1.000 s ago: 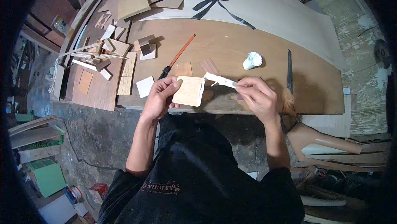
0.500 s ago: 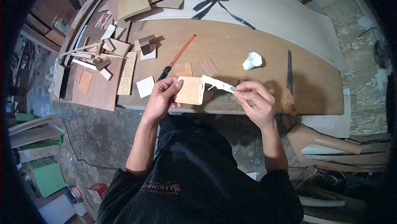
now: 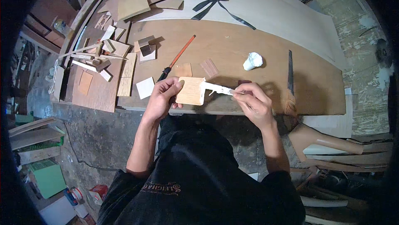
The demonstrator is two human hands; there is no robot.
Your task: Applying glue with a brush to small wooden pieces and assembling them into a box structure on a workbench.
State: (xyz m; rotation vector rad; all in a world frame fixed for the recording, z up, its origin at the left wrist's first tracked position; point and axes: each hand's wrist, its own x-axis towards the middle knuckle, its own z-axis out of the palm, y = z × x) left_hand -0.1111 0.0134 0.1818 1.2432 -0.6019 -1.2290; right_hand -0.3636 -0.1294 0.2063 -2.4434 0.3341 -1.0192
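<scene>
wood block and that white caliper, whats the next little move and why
Probably slide the caliper snug against the wood block. The left hand holds the block above the table edge, the right hand holds the caliper's far end, and its head sits at the block's right edge.

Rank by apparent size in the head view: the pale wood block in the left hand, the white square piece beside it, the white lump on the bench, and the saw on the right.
1. saw, longest
2. pale wood block
3. white square piece and white lump look alike, so left unranked.
</scene>
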